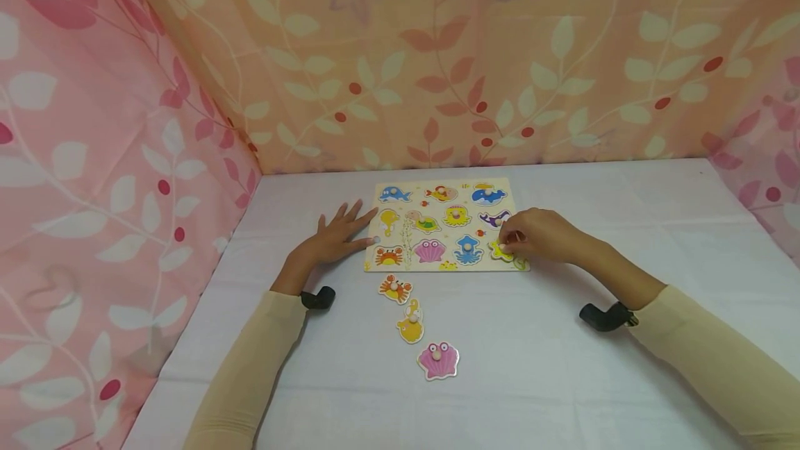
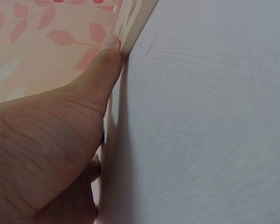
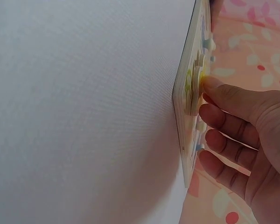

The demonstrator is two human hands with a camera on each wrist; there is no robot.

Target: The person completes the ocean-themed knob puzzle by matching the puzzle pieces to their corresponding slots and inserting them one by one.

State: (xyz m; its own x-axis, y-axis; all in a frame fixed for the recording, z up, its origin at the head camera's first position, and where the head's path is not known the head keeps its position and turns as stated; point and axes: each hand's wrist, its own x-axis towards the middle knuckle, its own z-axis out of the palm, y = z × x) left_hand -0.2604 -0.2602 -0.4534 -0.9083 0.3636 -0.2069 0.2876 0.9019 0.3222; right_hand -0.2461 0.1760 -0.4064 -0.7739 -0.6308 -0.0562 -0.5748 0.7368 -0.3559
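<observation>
A wooden peg puzzle board printed with sea animals lies flat on the white cloth. At its lower right corner my right hand pinches a yellow starfish piece between thumb and fingers. In the right wrist view the starfish piece sits slightly proud of the board's face. My left hand lies with spread fingers at the board's left edge, its thumb on the edge. Below the board are a crab piece, a yellow seahorse piece and a pink shell piece.
Knobbed pieces, among them a blue squid, an octopus and a whale, sit in the board. A patterned curtain stands behind the table, and a pink one on the left.
</observation>
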